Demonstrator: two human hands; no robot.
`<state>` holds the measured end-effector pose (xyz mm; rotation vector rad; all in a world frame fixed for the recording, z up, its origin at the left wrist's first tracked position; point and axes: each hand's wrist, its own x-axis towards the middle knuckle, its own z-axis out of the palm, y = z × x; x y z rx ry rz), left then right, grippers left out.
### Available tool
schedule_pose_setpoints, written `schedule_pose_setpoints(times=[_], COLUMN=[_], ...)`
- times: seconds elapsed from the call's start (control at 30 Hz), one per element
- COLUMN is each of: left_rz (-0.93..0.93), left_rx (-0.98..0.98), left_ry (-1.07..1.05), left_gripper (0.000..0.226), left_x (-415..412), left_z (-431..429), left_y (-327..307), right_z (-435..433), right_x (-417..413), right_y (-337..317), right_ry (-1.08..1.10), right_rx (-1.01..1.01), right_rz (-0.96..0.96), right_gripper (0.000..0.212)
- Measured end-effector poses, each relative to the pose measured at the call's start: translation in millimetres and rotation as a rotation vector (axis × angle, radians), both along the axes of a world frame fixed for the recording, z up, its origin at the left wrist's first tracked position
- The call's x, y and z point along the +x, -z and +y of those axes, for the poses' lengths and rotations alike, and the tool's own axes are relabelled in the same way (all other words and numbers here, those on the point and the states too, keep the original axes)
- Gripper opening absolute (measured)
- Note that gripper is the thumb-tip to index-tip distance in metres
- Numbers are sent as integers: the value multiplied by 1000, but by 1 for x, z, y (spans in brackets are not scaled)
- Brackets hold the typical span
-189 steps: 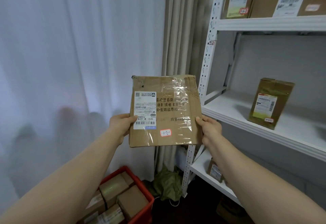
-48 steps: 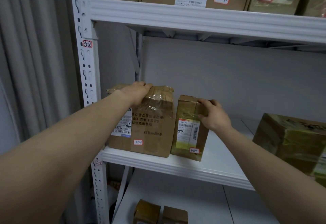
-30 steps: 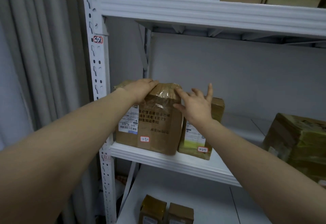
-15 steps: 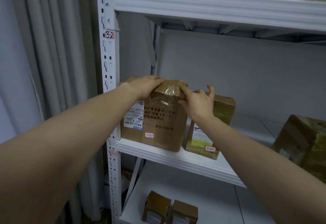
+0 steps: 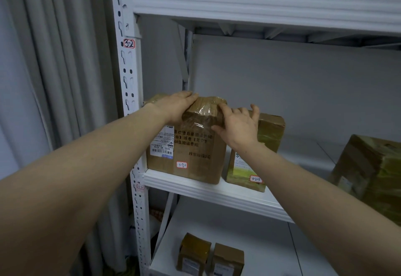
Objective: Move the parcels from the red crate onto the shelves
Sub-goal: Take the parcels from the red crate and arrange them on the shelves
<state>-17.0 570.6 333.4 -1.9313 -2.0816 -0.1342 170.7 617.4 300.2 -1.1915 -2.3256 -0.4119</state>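
The parcel (image 5: 191, 152) stands upright on the shelf (image 5: 206, 188) directly under both hands, its labelled face toward the person and its long side running from one hand to the other. The left hand (image 5: 175, 107) lies over its top, fingers curled down the far edge and gripping it. The right hand (image 5: 238, 127), fingers straight, presses the upper corner, with a smaller parcel (image 5: 271, 132) just beyond it; letting go likely needs only a straight lift away.
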Motion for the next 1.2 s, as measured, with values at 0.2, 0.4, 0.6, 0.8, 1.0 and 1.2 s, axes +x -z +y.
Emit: schedule_pose_setpoints(times=[0.2, 0.4, 0.6, 0.8, 1.0, 1.2], left_rz=[22, 11, 28, -73, -273, -500], left_rx=[15, 42, 99, 63, -105, -256], left_ry=[-1, -13, -70, -223, -589, -889], left_gripper=[95, 91, 92, 84, 80, 77], left_x=[3, 11, 28, 29, 25, 35], left_z=[-5, -20, -58, -124, -236, -364], left_y=[1, 2, 14, 58, 161, 255], right_z=[-3, -16, -37, -73, -151, -250], right_x=[4, 3, -6, -32, -72, -100], right_y=[1, 3, 13, 49, 136, 208], right_ry=[-15, -67, -221, -458, -770, -979], right_rx=[33, 45, 66, -59, -432, -569], right_rz=[33, 76, 87, 29, -164, -499], right_gripper=[63, 62, 60, 59, 60, 57])
